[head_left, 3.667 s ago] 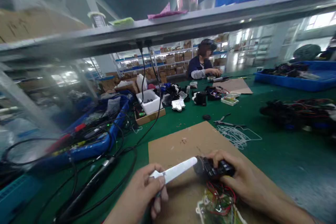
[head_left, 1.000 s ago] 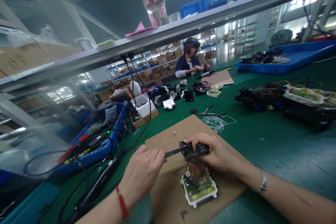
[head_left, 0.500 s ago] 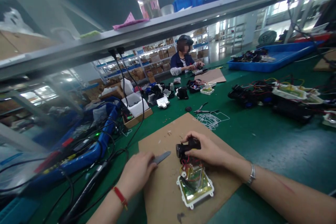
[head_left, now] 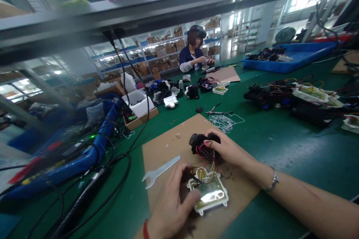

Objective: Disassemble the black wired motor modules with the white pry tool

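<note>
My right hand (head_left: 217,142) is closed around a black plastic part with red wires (head_left: 202,146), holding it over the cardboard sheet. Coloured wires run from that part down to a green circuit board in a white frame (head_left: 211,194), which lies on the cardboard (head_left: 165,145). At the left edge of this frame is my left hand (head_left: 176,198), thumb and fingers apart, with nothing visible in it. Whether the thumb touches the frame I cannot tell. An open-end wrench (head_left: 160,171) lies flat on the cardboard just left of that hand.
Behind the cardboard lie pliers (head_left: 214,111) and a tangle of white cord (head_left: 223,123). Black wired assemblies (head_left: 269,97) are at right, near a blue tray (head_left: 303,58). Black cables (head_left: 127,157) and a blue bin (head_left: 92,168) stand left. Across the table sits a person (head_left: 192,52).
My left hand has let go of the wrench, which now lies on the cardboard, and moved right to the framed board. The black part in my right hand has turned, showing its red wires.
</note>
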Motion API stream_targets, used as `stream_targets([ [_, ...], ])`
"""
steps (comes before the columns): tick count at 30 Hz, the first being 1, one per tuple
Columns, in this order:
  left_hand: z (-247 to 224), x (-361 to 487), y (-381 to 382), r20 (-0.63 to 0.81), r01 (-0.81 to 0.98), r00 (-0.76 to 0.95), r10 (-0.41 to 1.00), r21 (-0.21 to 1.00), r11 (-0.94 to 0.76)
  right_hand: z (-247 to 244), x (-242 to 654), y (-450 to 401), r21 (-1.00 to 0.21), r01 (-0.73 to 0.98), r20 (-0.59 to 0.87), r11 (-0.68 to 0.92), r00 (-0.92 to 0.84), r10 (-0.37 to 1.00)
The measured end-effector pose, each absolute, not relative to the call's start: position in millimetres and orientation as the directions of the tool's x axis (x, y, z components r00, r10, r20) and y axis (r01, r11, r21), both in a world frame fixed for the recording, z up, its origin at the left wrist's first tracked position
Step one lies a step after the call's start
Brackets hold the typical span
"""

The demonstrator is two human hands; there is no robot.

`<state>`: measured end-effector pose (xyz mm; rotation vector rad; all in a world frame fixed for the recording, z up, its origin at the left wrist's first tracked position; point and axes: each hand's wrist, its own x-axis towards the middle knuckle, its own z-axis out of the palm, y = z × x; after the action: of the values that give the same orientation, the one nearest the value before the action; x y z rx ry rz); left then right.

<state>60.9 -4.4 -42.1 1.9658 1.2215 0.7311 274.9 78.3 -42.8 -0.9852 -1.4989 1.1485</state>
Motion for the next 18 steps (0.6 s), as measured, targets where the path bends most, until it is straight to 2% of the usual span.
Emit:
stream_targets([
  [3,-46.3,65.4,-11.8,0.007,0.515,0.46,0.888,0.812,-0.273,-40.6,274.7,77.8,-0.981,-0.191,0.06,0.022,-0.193,0.979],
  [6,-44.0,70.5,-13.7,-0.033,0.576,0.466,0.884,0.77,-0.275,-39.8,273.3,79.4,-0.892,-0.418,-0.077,-0.17,-0.23,0.97],
  [8,-41.5,71.2,-12.2,-0.016,0.528,0.438,0.899,0.814,-0.243,-39.9,272.8,81.9,-0.835,-0.486,-0.158,-0.26,-0.24,0.958],
  [10,-39.4,68.8,-9.1,-0.043,0.353,0.41,0.911,0.929,-0.115,-40.3,273.1,84.8,-0.791,-0.525,-0.214,-0.315,-0.245,0.946],
  [12,-37.5,64.6,-5.2,-0.091,0.099,0.439,0.894,0.994,0.053,-41.2,273.9,87.1,-0.752,-0.561,-0.233,-0.347,-0.267,0.935],
  [15,-33.3,58.7,-0.3,-0.09,-0.2,0.475,0.875,0.958,0.207,-43.1,273.9,88.5,-0.676,-0.599,-0.249,-0.43,-0.364,0.898],
  [18,-28.2,55.7,0.9,-0.07,-0.358,0.383,0.921,0.908,0.218,-43.4,271.6,86.9,-0.685,-0.58,-0.199,-0.441,-0.434,0.879],
])
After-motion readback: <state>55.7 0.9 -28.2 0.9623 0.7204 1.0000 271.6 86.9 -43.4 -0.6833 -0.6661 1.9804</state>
